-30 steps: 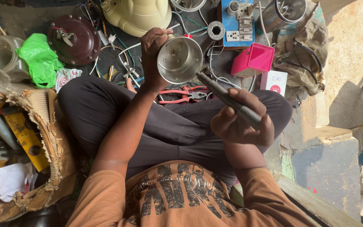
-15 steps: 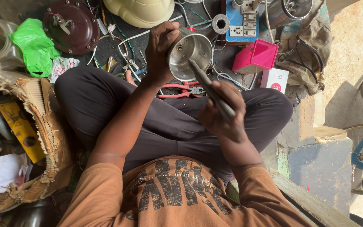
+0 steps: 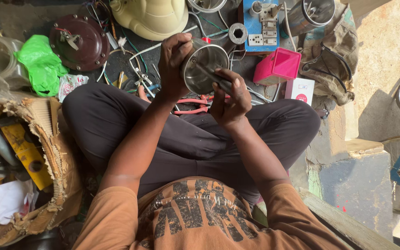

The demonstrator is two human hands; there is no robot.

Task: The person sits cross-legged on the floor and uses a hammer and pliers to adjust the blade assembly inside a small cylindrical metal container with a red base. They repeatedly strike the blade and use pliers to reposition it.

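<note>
Upper centre of the frame: steel cup (image 3: 204,68), mouth toward us, over our crossed legs. Our left hand (image 3: 174,62) gripped its rim and side, fingers wrapped round it. Our right hand (image 3: 230,99) was clenched on a dark tool (image 3: 211,76) whose tip sat inside the cup; the tip itself was hard to make out.

Packages and labels:
- Pink box (image 3: 278,66), upper right of centre, open-topped.
- White carton (image 3: 300,90) with a red round mark, just below the pink box.
- Blue socket board (image 3: 261,25), top centre-right, partly cut off.
- Green bag (image 3: 40,67), upper left, crumpled.
- Torn cardboard box (image 3: 47,139), left edge, contents jumbled and partly hidden.

Also noted: pink-handled pliers (image 3: 193,105), mostly hidden behind our wrists; cream shell (image 3: 151,16), cut off at the top edge.
</note>
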